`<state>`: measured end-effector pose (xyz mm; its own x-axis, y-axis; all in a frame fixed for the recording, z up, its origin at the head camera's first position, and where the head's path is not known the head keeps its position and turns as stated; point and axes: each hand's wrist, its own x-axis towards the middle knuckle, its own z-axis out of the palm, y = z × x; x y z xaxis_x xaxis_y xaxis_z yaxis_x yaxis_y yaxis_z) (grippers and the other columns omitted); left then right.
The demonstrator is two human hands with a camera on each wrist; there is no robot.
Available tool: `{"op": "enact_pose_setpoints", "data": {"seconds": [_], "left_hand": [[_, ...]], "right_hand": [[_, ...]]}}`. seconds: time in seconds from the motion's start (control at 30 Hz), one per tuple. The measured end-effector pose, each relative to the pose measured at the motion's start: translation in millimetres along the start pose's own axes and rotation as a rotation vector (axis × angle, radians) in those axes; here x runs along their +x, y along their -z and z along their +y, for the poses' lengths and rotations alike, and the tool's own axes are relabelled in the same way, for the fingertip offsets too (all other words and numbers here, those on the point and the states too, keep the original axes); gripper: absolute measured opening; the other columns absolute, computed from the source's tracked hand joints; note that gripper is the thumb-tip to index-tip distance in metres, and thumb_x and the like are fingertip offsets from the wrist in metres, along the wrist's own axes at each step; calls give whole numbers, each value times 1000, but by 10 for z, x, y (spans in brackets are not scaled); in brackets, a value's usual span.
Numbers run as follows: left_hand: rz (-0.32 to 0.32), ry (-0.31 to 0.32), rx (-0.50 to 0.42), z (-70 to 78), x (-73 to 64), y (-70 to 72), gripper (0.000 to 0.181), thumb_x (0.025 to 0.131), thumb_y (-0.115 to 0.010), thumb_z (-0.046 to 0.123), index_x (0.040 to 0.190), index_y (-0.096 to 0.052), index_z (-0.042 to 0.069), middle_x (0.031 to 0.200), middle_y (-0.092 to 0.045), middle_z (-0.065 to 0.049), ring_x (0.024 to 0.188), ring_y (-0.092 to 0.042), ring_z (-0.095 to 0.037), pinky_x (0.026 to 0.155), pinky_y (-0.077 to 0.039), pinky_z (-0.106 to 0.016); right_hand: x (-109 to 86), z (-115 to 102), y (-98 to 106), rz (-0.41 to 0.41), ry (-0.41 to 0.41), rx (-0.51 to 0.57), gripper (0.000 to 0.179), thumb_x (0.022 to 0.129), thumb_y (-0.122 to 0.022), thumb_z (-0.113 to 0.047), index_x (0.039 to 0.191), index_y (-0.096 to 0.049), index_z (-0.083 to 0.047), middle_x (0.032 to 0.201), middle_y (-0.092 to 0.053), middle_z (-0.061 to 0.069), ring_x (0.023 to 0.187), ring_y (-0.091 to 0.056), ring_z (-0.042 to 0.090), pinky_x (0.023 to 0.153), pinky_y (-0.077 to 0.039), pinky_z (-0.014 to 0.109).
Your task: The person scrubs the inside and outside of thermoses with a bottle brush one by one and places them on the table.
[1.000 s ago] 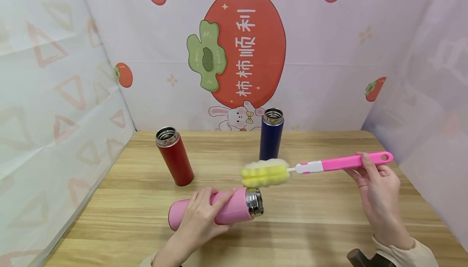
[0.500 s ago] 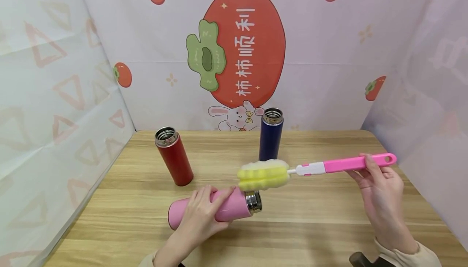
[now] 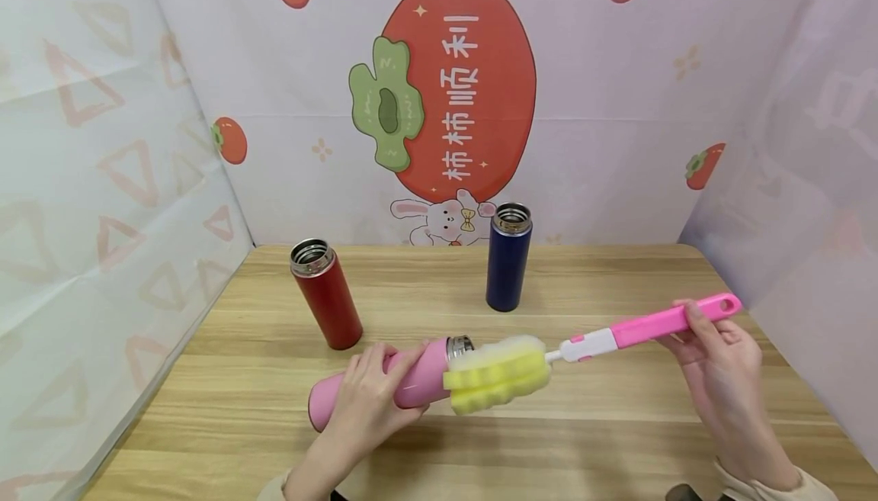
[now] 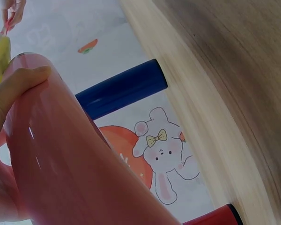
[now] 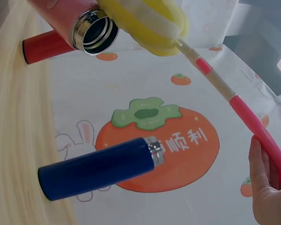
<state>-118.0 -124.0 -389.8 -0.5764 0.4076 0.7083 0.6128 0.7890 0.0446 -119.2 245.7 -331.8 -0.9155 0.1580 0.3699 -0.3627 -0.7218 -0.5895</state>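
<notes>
My left hand (image 3: 370, 394) grips a pink thermos bottle (image 3: 428, 373) round its body, tilted with its open steel mouth (image 5: 94, 32) toward the right. In my right hand (image 3: 720, 364) the pink and white handle of a bottle brush (image 3: 658, 324) is pinched near its holed end. The brush's yellow and white sponge head (image 3: 504, 375) is in front of the bottle's mouth in the head view and hides part of it. In the right wrist view the sponge is beside the mouth, outside it; whether they touch I cannot tell.
A red thermos bottle (image 3: 328, 295) stands uncapped at the left of the wooden table (image 3: 604, 425). Farther back stands an uncapped dark blue thermos bottle (image 3: 509, 258). A printed cloth (image 3: 590, 89) with persimmons and a rabbit hangs behind the table, with pale cloth at both sides.
The sponge head has come down from above the pink thermos bottle to in front of its mouth. The bottle has tilted mouth-up and shifted slightly left. Both hands keep their hold.
</notes>
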Motion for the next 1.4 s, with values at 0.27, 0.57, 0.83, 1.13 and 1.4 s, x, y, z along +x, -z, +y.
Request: {"op": "enact_pose_setpoints", "data": {"seconds": [0.27, 0.57, 0.83, 1.13, 1.4], "left_hand": [[33, 4, 5, -22, -2, 23, 73, 44, -81, 34, 112, -58, 18, 85, -52, -9, 73, -50, -21, 64, -39, -36], [44, 11, -17, -14, -11, 64, 78, 44, -82, 32, 116, -56, 18, 86, -52, -9, 75, -50, -22, 65, -40, -37], [55, -24, -38, -6, -20, 82, 79, 44, -82, 33, 117, -55, 18, 87, -51, -8, 75, -50, -21, 65, -40, -36], [65, -34, -50, -11, -24, 103, 79, 44, -82, 32, 117, -55, 17, 87, -51, -8, 76, -50, -21, 66, -40, -37], [68, -51, -63, -1, -17, 130, 78, 46, -82, 31, 117, -56, 17, 88, -52, -8, 78, -49, -20, 67, -41, -37]], "right_hand": [[-18, -33, 65, 1, -11, -62, 27, 90, -33, 9, 95, -59, 14, 87, -59, 16, 76, -64, 23, 72, -50, 32], [-17, -56, 89, 23, 9, -164, 24, 89, -37, 11, 95, -60, 13, 86, -62, 16, 78, -65, 22, 70, -50, 30], [44, -48, 76, 45, 19, -183, 21, 88, -40, 11, 95, -60, 13, 86, -61, 15, 77, -64, 20, 70, -49, 30], [120, -16, 40, 60, 8, -184, 19, 87, -43, 10, 94, -61, 12, 87, -61, 15, 77, -64, 20, 70, -50, 31], [175, 21, -11, 74, 72, -190, 17, 86, -44, 10, 93, -59, 13, 83, -61, 16, 74, -63, 21, 69, -50, 32]]}}
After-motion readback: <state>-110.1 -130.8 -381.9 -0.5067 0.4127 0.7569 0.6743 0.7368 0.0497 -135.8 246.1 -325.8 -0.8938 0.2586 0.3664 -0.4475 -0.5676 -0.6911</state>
